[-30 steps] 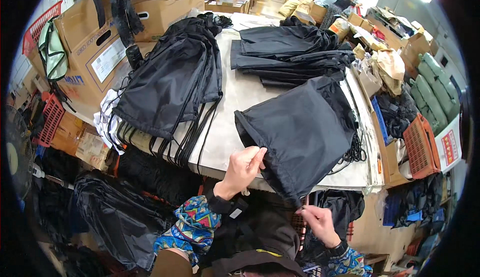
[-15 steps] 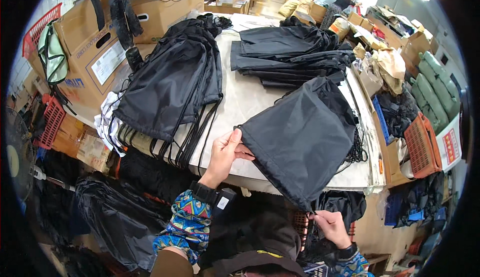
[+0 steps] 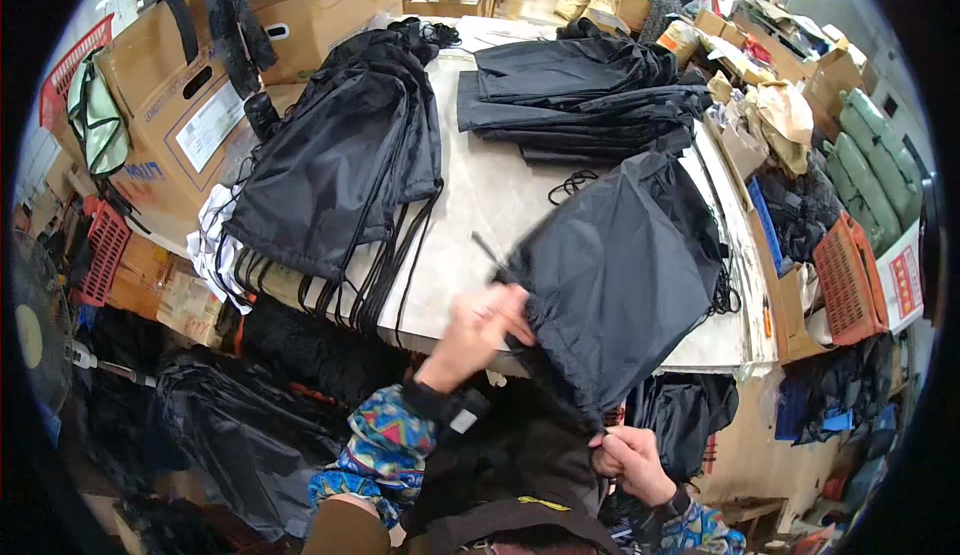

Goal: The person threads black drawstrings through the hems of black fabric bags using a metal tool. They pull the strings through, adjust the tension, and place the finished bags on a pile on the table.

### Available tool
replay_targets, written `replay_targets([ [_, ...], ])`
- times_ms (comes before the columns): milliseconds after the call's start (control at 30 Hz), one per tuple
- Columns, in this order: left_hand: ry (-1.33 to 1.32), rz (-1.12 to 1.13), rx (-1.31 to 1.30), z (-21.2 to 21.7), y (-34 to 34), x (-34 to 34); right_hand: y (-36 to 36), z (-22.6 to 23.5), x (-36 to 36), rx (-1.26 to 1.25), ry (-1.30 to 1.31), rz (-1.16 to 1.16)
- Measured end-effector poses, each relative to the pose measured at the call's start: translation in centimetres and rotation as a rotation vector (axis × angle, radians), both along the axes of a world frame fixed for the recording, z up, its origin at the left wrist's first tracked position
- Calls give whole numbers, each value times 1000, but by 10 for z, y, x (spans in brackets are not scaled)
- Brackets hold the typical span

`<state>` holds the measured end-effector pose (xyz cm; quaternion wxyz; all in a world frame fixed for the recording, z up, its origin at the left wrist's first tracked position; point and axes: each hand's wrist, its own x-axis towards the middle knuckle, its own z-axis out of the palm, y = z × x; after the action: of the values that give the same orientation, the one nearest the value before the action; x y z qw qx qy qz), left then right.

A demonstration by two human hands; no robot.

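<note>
A black drawstring bag [image 3: 620,275] slants over the table's front edge, its near edge bunched between my hands. My left hand [image 3: 480,330], blurred by motion, has its fingers closed at the bag's left corner. A short dark cord end sticks up just beyond those fingers. Lower and to the right, my right hand [image 3: 635,463] pinches the bag's lower corner, the fingertips pressed together. Loops of black cord [image 3: 725,290] hang at the bag's right side. A pile of similar black bags [image 3: 340,165] lies at the left, with cords dangling over the front edge.
Another stack of folded black bags [image 3: 580,105] lies at the back of the pale table [image 3: 465,195]. Cardboard boxes [image 3: 175,105] stand at left; an orange basket [image 3: 848,275] is at right. Black fabric [image 3: 235,435] fills the area below left. Another person [image 3: 680,5] is far back.
My left hand has moved right and slightly down, and the bag's near edge has bunched up. My right hand has shifted a little left and down, still pinching the corner.
</note>
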<state>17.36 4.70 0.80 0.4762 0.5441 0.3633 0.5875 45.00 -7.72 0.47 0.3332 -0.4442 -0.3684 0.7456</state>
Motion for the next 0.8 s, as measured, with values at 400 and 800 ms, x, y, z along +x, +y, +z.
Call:
replay_targets([
  [400, -122, -214, -297, 0, -27, 38, 32, -6, -35, 1038, -767, 99],
  [800, 835, 66, 445, 10, -34, 47, 97, 152, -41, 1259, -386, -490],
])
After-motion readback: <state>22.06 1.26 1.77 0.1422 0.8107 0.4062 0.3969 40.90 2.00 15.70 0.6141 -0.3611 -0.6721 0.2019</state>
